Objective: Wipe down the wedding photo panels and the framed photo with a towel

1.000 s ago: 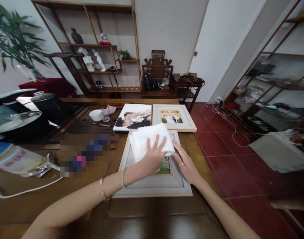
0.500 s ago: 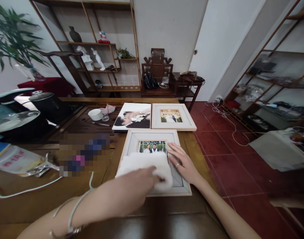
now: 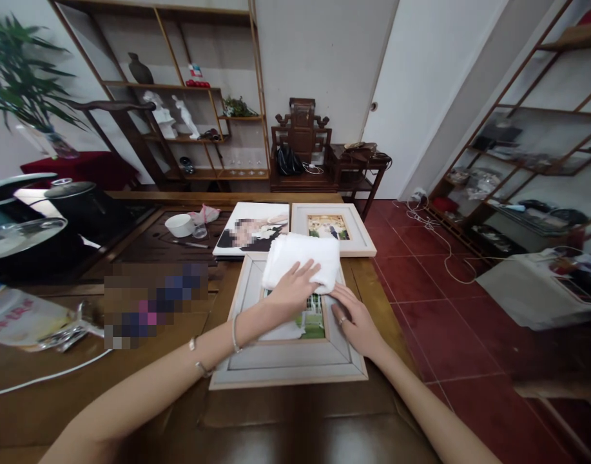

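A folded white towel [image 3: 302, 248] lies over the far part of a pale picture frame [image 3: 290, 374]. My left hand [image 3: 295, 287] holds the towel from above, its fingers over the top and its thumb hidden. Part of a photo with green grass [image 3: 314, 325] shows below the towel, within the frame's wide border. My right hand [image 3: 356, 319] rests on the frame's right side, fingers stretched out and touching the border near the towel's corner. Another pale framed photo [image 3: 367, 241] lies just beyond, beside a photo panel [image 3: 266, 216] with a partly blurred picture.
To the left are a white bowl [image 3: 179, 225], a dark pot [image 3: 77, 203], a printed bag [image 3: 19, 316] and a white cable [image 3: 58, 377]. A wooden chair [image 3: 302, 135] stands beyond the table [image 3: 256, 425]. Red floor tiles [image 3: 411, 277] lie to the right.
My left hand has slid the towel away from me, from the frame's near part to its far edge. The lower photo is now uncovered. My right hand stays on the frame's side.
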Available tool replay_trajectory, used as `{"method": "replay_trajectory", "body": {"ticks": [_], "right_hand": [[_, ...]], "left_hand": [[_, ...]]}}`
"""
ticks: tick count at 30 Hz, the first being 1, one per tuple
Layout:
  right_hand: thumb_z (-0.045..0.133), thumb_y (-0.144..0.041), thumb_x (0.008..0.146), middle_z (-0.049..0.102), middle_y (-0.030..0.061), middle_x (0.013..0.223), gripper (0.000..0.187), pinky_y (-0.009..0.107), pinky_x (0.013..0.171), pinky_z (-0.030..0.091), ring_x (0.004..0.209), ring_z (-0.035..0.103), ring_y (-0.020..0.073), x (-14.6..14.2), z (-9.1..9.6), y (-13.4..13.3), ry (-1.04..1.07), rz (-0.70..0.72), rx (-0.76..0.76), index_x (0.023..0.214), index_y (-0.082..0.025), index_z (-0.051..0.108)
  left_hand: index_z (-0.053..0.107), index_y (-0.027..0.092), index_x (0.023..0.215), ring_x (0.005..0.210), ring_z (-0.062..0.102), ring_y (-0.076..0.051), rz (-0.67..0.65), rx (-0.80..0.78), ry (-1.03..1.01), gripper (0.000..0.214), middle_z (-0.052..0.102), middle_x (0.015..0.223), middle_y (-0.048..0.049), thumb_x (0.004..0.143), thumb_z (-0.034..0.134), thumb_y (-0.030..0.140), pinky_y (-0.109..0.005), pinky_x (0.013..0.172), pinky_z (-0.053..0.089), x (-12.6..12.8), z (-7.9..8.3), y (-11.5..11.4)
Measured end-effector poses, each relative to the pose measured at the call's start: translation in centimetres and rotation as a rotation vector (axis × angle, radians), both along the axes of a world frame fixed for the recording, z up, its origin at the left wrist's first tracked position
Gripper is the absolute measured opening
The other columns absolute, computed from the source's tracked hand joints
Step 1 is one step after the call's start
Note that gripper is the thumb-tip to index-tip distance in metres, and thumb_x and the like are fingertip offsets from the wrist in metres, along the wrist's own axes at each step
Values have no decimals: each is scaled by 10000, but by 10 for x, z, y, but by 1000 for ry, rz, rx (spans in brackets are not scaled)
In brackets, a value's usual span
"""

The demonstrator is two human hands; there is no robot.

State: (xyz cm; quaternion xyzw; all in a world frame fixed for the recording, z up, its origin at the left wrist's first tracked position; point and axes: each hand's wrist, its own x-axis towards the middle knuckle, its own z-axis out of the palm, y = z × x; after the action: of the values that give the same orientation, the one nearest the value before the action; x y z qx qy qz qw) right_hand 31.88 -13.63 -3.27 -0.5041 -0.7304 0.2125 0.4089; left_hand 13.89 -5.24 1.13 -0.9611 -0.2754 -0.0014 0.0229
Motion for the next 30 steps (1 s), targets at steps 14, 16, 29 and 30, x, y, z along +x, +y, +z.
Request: {"method": "replay_trajectory", "body": {"ticks": [14,16,29,30], "right_hand": [[432,-195,881,480,30,1370,421,495,1105,289,1309,376,218,-1,2,0,9,-12,-36,1287,-281,503],[434,-196,880,483,34,1368,415,486,1106,290,1309,376,216,-1,3,0,7,-13,-36,1282,-273,510],[433,-183,879,486,45,1364,413,470,1109,287,1307,377,208,-2,3,-1,-2,-18,-33,1278,-253,512],[433,-180,878,485,44,1365,414,471,1108,287,1306,378,208,-2,3,-1,-2,-17,-34,1278,-253,511]], "left_hand": [[710,153,809,1240,437,-321,301,191,-116,288,535,1292,-148,745,452,41,-536,990,350,-86,-2,-33],[715,130,822,1221,455,-329,305,169,-71,261,541,1277,-164,721,482,69,-509,1001,361,-85,2,-43],[665,215,1050,1283,392,-319,300,-21,-98,317,483,1354,-118,791,495,150,-550,1052,298,-86,12,-107],[651,222,1079,1304,360,-322,304,10,-123,338,448,1385,-115,790,499,136,-562,1050,289,-86,7,-97]]}}
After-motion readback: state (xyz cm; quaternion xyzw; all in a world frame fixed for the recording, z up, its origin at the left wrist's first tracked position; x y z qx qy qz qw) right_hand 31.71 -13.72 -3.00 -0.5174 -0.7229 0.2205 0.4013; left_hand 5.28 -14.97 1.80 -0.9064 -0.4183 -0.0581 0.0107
